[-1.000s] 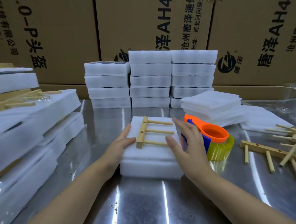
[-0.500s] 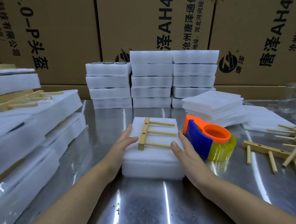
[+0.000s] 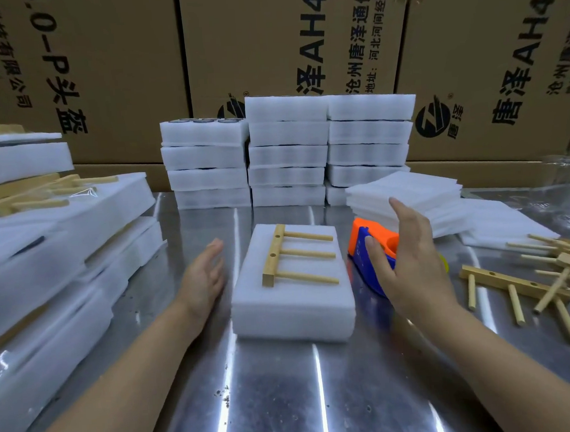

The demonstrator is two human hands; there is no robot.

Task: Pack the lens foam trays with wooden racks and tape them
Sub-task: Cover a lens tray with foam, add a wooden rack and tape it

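Foam tray stack (image 3: pixel 293 313) at table (image 3: pixel 290 401) centre, wooden rack (image 3: pixel 296 255) loose on top. Left hand (image 3: pixel 204 282) open beside it, clear; right hand (image 3: pixel 410 261) open over tape dispenser (image 3: pixel 363 244), gripping nothing. Foam likely light, soft: clasp long sides gently, rack may slide

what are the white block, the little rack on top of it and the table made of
White block: looks like soft packing foam, matte and faintly translucent, with rounded edges.
Rack: apparently pale bare wood with no gloss, a flat bar with drilled holes and three round dowels.
Table: probably stainless steel sheet, shiny, with long streaks of reflected light.
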